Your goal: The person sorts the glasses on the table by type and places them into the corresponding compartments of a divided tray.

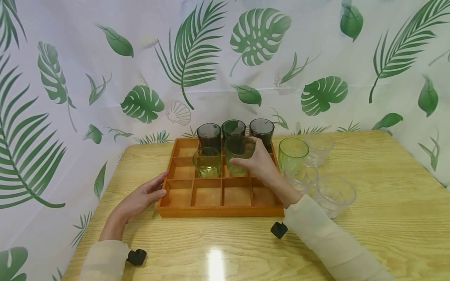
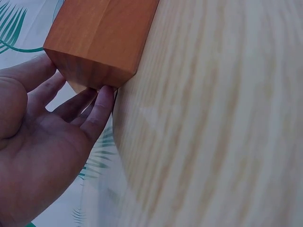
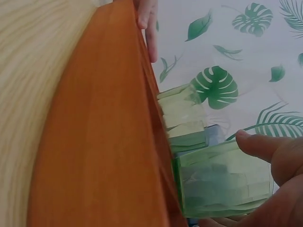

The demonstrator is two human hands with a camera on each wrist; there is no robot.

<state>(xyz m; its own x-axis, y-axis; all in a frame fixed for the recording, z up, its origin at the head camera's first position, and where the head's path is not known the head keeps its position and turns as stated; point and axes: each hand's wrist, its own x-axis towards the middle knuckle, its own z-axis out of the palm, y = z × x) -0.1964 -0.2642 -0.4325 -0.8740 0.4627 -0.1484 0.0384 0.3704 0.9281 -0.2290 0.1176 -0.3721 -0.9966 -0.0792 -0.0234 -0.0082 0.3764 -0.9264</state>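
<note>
A wooden divided tray (image 1: 220, 212) lies on the table. Dark glasses (image 1: 261, 128) stand along its back row, and a green glass (image 1: 207, 162) sits in a middle-row compartment. My right hand (image 1: 261, 162) grips a second green glass (image 1: 236, 158) by its sides, just right of the first; in the right wrist view this glass (image 3: 225, 177) is at the tray's wall (image 3: 99, 118). My left hand (image 1: 142, 197) touches the tray's left side with relaxed fingers; the left wrist view shows its fingertips (image 2: 105, 94) against the tray's corner (image 2: 94, 61).
Right of the tray stand another green glass (image 1: 293, 150) and several clear glasses (image 1: 334, 193), close beside my right forearm. A leaf-patterned cloth (image 1: 211, 70) hangs behind the wooden table (image 1: 393, 183). The tray's front row holds no glasses.
</note>
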